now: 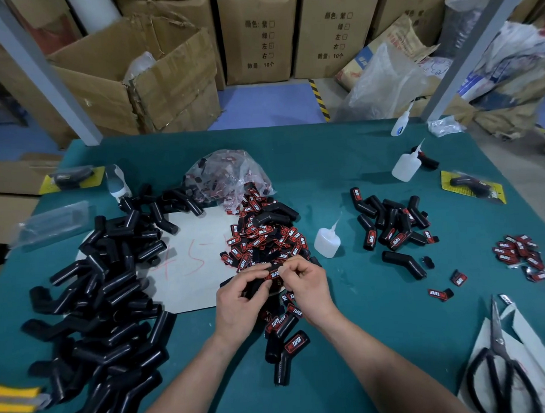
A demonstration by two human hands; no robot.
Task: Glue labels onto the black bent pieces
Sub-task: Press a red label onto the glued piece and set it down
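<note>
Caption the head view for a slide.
Left hand holds a bent piece while right hand pinches a label onto it, by the label pile.

Soft, even overhead light is falling on the teal cloth-covered table (325,160), casting only faint shadows and leaving small glints on the glossy black bent tubes (112,294). The wide lens is bowing the grey metal posts (37,66) outward at the edges, and the brown cardboard boxes (257,35) behind are looking slightly soft.
</note>
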